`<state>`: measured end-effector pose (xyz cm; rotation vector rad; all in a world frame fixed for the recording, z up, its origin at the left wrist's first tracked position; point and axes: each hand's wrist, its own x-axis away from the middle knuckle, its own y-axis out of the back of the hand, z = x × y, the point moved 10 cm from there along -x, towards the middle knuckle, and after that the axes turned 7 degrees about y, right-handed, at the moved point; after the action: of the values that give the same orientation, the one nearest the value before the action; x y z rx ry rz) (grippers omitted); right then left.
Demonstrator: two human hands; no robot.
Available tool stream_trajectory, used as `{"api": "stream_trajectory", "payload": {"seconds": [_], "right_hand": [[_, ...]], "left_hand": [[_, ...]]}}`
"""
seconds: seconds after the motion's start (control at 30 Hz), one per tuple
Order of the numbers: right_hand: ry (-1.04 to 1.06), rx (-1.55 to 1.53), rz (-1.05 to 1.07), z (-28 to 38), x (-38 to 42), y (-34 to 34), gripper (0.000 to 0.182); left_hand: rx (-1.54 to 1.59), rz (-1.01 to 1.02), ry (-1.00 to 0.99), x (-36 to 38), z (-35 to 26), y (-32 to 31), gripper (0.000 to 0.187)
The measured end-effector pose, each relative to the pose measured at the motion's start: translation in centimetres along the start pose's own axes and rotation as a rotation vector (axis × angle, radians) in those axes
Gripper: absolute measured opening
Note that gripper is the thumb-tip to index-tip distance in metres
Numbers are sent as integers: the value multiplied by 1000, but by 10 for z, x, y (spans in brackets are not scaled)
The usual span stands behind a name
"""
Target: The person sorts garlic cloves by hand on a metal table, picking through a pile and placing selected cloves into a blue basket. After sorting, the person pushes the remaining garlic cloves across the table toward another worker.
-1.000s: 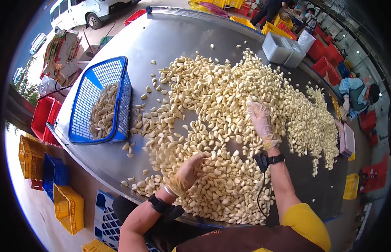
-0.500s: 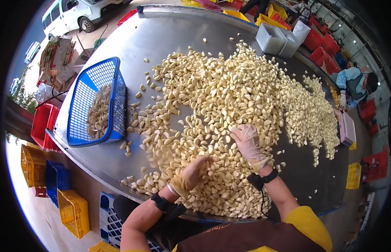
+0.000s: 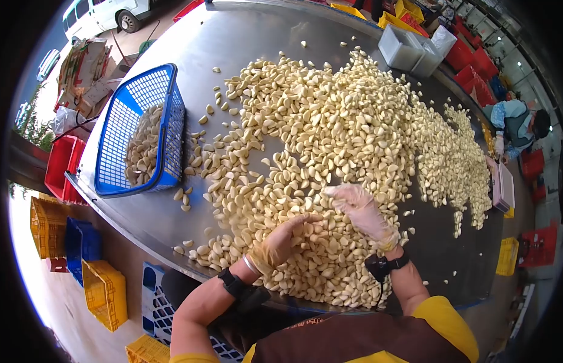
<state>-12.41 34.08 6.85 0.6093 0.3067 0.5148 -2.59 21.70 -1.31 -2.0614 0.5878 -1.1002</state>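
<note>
Left hand, gloved, rests loosely cupped on the garlic cloves; whether it grips any cannot be told. Right hand lies flat and unclenched on the cloves, spread across the steel surface.

The hands' palms face down on the garlic cloves, hiding anything held beneath.

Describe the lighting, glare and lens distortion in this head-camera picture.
Head view: strong fisheye, with black corners and the steel table edge bowed; daylight glares off its bare far end and whitens the ground at lower left; the garlic cloves are evenly lit and sharp; the left hand and right hand look crisp.
</note>
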Motion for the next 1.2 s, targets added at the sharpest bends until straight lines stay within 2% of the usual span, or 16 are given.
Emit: {"api": "stream_trajectory", "payload": {"seconds": [0.07, 0.1, 0.13, 0.23, 0.27, 0.37, 0.53, 0.6, 0.67, 0.8, 0.87, 0.93, 1.0, 1.07, 1.1, 1.2], "right_hand": [[30, 512, -168, -35, 7, 26, 32], [-47, 712, -92, -47, 16, 23, 49], [-49, 712, -91, -40, 24, 18, 49], [29, 887, 393, -33, 78, -61, 71], [31, 602, 327, -15, 93, -68, 72], [65, 592, 558, 27, 122, -67, 72], [177, 351, 987, 28, 170, -48, 59], [276, 135, 729, 25, 144, -28, 53], [138, 388, 611, 33, 90, -16, 49], [270, 342, 307, 50, 0, -42, 53], [415, 500, 234, 62, -24, -79, 60], [482, 590, 408, 51, -8, -127, 69], [486, 641, 556, 46, 38, -148, 70], [372, 407, 638, 50, 75, -122, 71], [361, 471, 730, 49, 95, -111, 73], [270, 538, 954, 34, 147, -79, 75]], "left_hand": [[99, -64, -7, 2, -7, 12, 33], [88, -163, -65, 16, -24, 1, 27], [117, -154, -100, 18, -31, 7, 28], [71, -135, -260, 31, -70, 20, 31], [55, -126, -322, 38, -83, 23, 33], [141, -182, -397, 49, -103, 53, 33], [193, -163, -606, 88, -145, 51, 34], [213, -81, -657, 100, -157, 52, 33], [237, -98, -716, 113, -167, 51, 33], [195, -185, -829, 133, -186, 79, 33], [139, -193, -872, 156, -200, 82, 33], [3, -301, -1036, 197, -228, 77, 33], [-71, -639, -1227, 253, -250, 88, 33], [-68, -1000, -1335, 298, -259, 111, 32], [-155, -1039, -1394, 314, -272, 130, 30], [-389, -1281, -1327, 342, -300, 165, 31]]}}
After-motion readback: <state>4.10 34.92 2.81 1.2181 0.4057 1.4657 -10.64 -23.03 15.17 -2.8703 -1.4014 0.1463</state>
